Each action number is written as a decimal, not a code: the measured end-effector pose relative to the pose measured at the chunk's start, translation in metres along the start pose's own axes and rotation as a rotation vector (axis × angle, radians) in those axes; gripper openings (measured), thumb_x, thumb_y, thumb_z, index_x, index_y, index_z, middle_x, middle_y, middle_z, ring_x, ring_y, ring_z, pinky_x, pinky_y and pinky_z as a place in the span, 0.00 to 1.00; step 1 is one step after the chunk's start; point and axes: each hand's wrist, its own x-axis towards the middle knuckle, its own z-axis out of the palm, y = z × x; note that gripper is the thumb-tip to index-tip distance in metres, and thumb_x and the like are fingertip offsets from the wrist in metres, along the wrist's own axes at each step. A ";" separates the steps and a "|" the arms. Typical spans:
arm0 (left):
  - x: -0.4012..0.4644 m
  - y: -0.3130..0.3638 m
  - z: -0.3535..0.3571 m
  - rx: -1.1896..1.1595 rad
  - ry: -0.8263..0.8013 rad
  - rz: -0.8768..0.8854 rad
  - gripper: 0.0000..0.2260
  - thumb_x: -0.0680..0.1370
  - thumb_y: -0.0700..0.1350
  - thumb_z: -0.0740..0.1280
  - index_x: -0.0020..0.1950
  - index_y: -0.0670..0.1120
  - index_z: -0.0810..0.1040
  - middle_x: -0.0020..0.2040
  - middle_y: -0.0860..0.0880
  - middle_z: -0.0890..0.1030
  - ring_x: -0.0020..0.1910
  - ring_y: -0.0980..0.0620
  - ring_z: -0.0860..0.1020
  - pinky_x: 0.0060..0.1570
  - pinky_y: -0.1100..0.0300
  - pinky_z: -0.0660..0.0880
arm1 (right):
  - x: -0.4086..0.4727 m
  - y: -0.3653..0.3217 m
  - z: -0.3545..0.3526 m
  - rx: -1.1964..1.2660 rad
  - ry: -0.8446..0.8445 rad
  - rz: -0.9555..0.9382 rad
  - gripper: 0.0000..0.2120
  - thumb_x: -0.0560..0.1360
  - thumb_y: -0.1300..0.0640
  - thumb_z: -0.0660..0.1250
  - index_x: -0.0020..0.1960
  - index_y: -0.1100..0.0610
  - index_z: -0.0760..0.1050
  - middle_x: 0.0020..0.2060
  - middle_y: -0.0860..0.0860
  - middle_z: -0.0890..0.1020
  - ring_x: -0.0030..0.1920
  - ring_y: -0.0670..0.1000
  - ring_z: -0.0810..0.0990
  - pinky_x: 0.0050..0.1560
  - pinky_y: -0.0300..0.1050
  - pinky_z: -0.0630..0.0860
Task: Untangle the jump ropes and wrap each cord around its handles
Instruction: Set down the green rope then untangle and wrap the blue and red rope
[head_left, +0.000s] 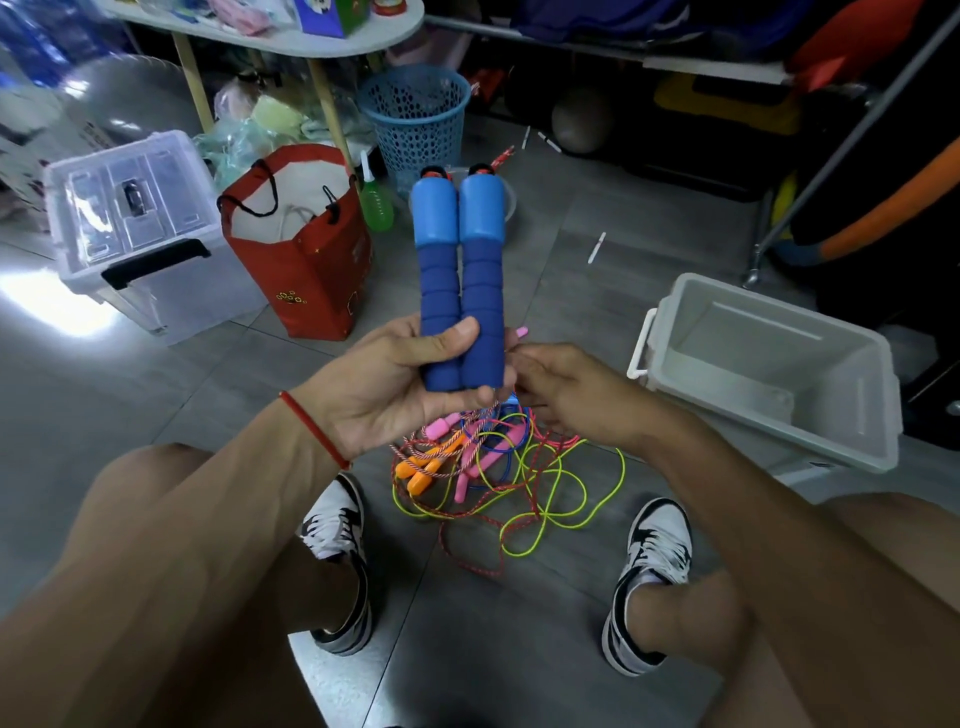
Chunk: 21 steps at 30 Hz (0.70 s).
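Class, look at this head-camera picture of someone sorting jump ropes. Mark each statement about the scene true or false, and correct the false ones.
1. The left hand holds two blue handles side by side. True.
2. The tangled cords lie on the floor between the person's shoes. True.
3. The grey bin on the right is full of ropes. False: no ropes show inside it.
4. The orange handles are in the right hand. False: they lie in the tangle on the floor.
5. The red bag stands left of the blue handles. True.
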 end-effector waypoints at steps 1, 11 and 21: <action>0.000 0.001 -0.002 0.014 0.002 -0.013 0.15 0.78 0.41 0.62 0.62 0.36 0.73 0.52 0.40 0.81 0.45 0.43 0.84 0.36 0.57 0.81 | -0.003 -0.002 -0.003 0.043 -0.024 0.019 0.16 0.86 0.56 0.52 0.48 0.62 0.73 0.24 0.40 0.71 0.24 0.39 0.66 0.29 0.34 0.65; 0.003 0.005 -0.037 0.367 0.182 -0.270 0.15 0.72 0.39 0.69 0.58 0.38 0.77 0.47 0.41 0.83 0.45 0.42 0.84 0.44 0.47 0.84 | -0.033 0.004 -0.059 -0.831 0.102 -0.070 0.08 0.77 0.39 0.66 0.43 0.40 0.71 0.33 0.38 0.77 0.35 0.43 0.74 0.38 0.48 0.73; 0.009 -0.051 -0.032 0.578 0.026 -0.567 0.05 0.79 0.34 0.67 0.54 0.38 0.77 0.42 0.43 0.83 0.39 0.45 0.83 0.35 0.51 0.82 | -0.068 -0.013 -0.041 -1.153 0.141 -0.271 0.18 0.77 0.35 0.54 0.45 0.45 0.75 0.40 0.40 0.78 0.39 0.47 0.78 0.36 0.46 0.73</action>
